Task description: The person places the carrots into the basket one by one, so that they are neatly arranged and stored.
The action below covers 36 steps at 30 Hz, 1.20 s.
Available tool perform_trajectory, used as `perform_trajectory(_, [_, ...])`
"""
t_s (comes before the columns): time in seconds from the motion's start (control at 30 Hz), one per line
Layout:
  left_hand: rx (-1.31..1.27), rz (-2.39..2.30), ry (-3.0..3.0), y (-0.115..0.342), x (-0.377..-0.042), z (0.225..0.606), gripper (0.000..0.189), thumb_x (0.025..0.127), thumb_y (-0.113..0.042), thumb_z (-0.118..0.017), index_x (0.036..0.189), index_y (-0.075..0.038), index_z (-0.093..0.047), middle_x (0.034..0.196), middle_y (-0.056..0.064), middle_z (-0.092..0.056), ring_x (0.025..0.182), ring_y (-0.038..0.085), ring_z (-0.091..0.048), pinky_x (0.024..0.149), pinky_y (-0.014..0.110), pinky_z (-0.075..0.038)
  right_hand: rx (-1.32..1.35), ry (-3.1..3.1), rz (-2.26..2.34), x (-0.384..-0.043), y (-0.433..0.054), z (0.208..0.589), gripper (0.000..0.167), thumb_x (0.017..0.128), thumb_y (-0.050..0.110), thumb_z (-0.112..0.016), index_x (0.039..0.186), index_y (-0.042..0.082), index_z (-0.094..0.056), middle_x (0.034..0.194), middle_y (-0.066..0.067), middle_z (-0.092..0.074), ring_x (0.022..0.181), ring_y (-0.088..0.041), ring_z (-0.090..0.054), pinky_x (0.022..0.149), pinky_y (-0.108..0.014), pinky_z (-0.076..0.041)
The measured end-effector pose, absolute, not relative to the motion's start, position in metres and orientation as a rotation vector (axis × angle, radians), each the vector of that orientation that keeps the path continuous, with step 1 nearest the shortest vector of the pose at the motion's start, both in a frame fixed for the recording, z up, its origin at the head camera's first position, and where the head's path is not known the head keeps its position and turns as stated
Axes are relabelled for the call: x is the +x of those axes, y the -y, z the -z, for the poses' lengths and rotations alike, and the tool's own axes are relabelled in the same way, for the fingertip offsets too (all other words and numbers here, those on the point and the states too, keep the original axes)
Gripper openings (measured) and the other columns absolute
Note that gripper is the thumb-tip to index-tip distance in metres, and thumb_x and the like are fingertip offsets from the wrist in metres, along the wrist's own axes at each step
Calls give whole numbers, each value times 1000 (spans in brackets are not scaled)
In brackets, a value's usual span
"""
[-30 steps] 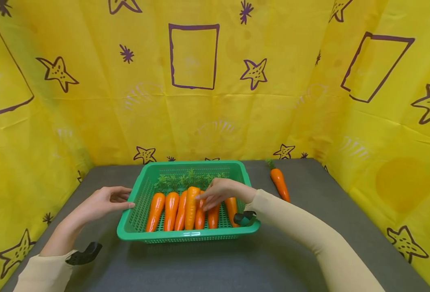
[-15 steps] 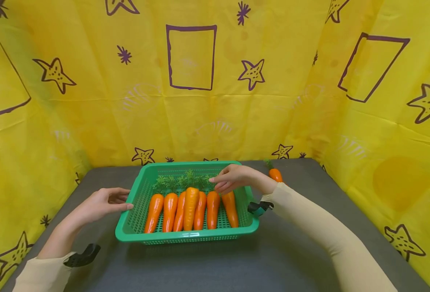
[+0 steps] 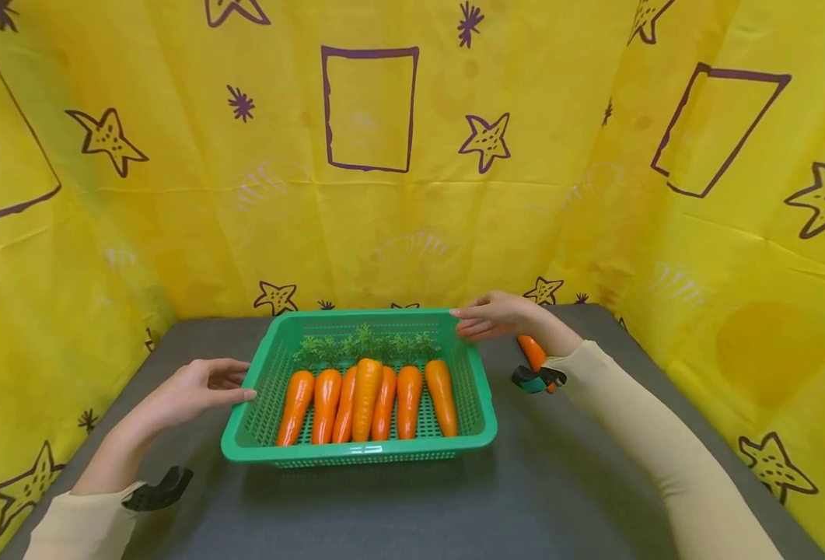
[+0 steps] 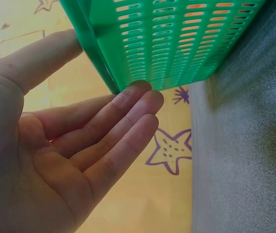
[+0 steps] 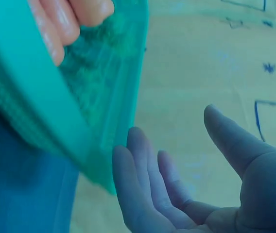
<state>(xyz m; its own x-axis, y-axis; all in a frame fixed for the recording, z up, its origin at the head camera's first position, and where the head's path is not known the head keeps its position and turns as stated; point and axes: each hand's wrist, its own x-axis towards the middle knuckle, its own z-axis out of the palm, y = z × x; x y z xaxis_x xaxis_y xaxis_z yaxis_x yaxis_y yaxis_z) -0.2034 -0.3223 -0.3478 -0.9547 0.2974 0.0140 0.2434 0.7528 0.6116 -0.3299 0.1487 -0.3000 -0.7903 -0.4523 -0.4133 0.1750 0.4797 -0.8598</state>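
A green plastic basket [image 3: 300, 453] stands on the dark table, holding several orange carrots [image 3: 366, 400] laid side by side with their green tops toward the back. My left hand [image 3: 198, 393] is at the basket's left rim, thumb at the edge; in the left wrist view its fingers [image 4: 121, 145] extend nearly straight against the outer wall. At the back right corner hovers my right hand [image 3: 503, 315], fingers loosely extended and nothing in them. The right wrist view has these fingers [image 5: 128, 189] beside the basket's corner, thumb spread away; contact is unclear.
One more carrot [image 3: 533, 351] lies on the table right of the basket, partly hidden by my right wrist. Yellow cloth [image 3: 552, 225] with drawn stars and frames encloses the table at the back and sides.
My right hand has moved from above the carrots, rightward and back, to the basket's back right corner, uncovering the rightmost carrot. My left hand has stayed at the left rim.
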Motion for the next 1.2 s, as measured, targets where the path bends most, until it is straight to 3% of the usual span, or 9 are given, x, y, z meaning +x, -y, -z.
perform_trajectory(0.27, [434, -968, -2880, 323, -203, 348, 63, 87, -38, -68, 130, 5, -53, 112, 17, -66, 98, 27, -64, 76, 38, -53, -151, -2158, 1333, -339, -178, 306, 66, 95, 34, -57, 143, -5, -34, 136, -25, -50, 122, -30, -55, 99, -40, -46])
perform_trajectory(0.5, [446, -990, -2872, 324, -204, 348, 61, 87, -37, -68, 128, 5, -54, 111, 15, -67, 97, 27, -64, 75, 37, -53, -55, -2197, 1325, -345, -202, 315, 66, 94, 36, -59, 142, -4, -37, 135, -21, -53, 110, -20, -62, 102, -41, -43])
perform_trajectory(0.77, [445, -1008, -2863, 325, -204, 350, 60, 87, -37, -68, 129, 3, -54, 113, 16, -66, 99, 27, -64, 75, 35, -52, 17, -2181, 1355, -344, -226, 323, 68, 95, 34, -57, 144, -6, -29, 136, -20, -52, 126, -31, -51, 110, -49, -31])
perform_trajectory(0.97, [458, -1015, -2867, 325, -204, 351, 58, 87, -37, -68, 128, 3, -55, 111, 14, -67, 97, 26, -65, 74, 33, -53, 93, -2168, 1383, -345, -242, 332, 68, 96, 31, -56, 144, -7, -28, 144, -24, -41, 134, -36, -40, 109, -46, -34])
perform_trajectory(1.1, [450, -1016, -2866, 325, -204, 350, 59, 87, -37, -68, 127, 3, -55, 111, 14, -67, 97, 26, -65, 74, 33, -52, 109, -2173, 1398, -346, -251, 339, 66, 97, 30, -55, 144, -8, -27, 145, -25, -38, 133, -34, -42, 109, -45, -35])
perform_trajectory(1.2, [456, -1018, -2862, 326, -204, 351, 59, 87, -37, -68, 128, 3, -55, 112, 15, -67, 98, 27, -64, 74, 33, -52, 132, -2182, 1422, -346, -257, 344, 63, 97, 27, -55, 143, -8, -31, 141, -23, -45, 128, -31, -49, 108, -44, -36])
